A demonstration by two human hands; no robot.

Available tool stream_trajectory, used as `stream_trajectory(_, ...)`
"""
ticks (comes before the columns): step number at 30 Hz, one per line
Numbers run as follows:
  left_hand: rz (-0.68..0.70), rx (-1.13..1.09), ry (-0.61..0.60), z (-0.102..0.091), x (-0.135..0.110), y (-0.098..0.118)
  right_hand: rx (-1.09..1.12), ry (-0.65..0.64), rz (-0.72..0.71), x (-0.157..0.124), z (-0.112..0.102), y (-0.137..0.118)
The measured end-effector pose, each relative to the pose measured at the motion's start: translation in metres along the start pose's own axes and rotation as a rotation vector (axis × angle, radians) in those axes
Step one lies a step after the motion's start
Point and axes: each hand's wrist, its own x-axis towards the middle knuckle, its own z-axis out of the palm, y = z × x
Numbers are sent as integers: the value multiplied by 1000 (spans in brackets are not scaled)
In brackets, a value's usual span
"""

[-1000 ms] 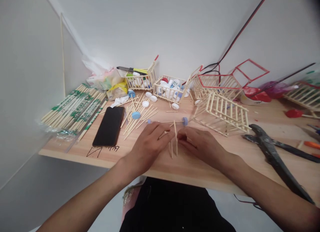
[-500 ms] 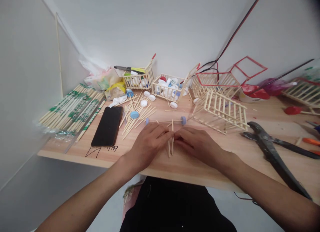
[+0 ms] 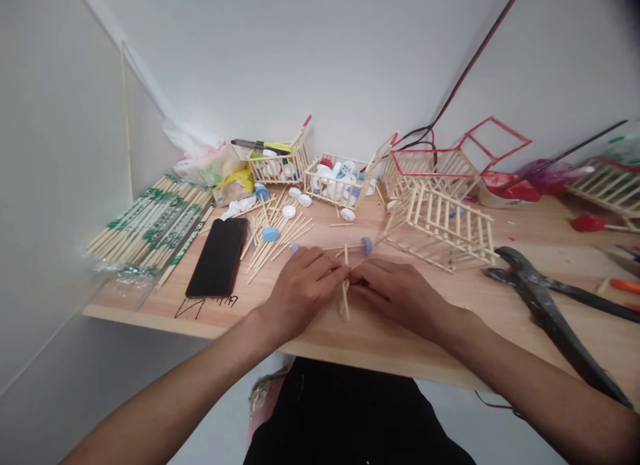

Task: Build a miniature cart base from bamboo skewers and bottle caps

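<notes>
My left hand (image 3: 299,291) and my right hand (image 3: 395,293) meet fingertip to fingertip on the wooden table (image 3: 430,331), near its front edge. Both pinch a small bundle of short bamboo sticks (image 3: 345,299) that lies upright between them and pokes out toward me. Just beyond the hands lies a stick axle with a blue bottle cap (image 3: 367,244) on its right end. A loose pile of bamboo sticks (image 3: 273,235) with a blue cap lies to the left of my left hand.
A black phone (image 3: 218,255) lies at the left, beside packs of wrapped chopsticks (image 3: 150,225). Stick baskets holding bottle caps (image 3: 334,176) stand by the wall. A stick frame (image 3: 443,227) lies right of centre. Black pliers (image 3: 545,311) lie at the right.
My hands have drawn the two separate short sticks together into one bundle. The view shifted slightly.
</notes>
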Motion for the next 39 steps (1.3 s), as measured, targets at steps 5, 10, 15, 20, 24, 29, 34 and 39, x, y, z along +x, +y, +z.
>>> stream_trajectory(5, 30, -2, 17, 2, 0, -1, 6, 4, -5, 0, -3, -2)
stream_trajectory(10, 38, -5, 35, 3, 1, -2, 28, 9, -1, 0, -6, -2)
stream_trajectory(15, 41, -24, 42, 2, 4, -1, 77, 55, -9, 0, -6, -2)
stream_trajectory(20, 29, -84, 65, 0, 9, -2, 76, 74, 12, 0, -11, -2)
stream_trajectory(24, -54, -138, 103, -7, 19, -2, 30, 189, 93, -1, -21, 1)
stream_trajectory(29, -301, -340, 117, -26, 37, -3, 13, 382, 251, -3, -36, 5)
stream_trajectory(34, -669, -653, 171, -43, 48, -6, 78, 521, 325, -4, -45, 3)
stream_trajectory(39, -984, -922, 204, -40, 42, -9, 205, 563, 391, -4, -43, 4)
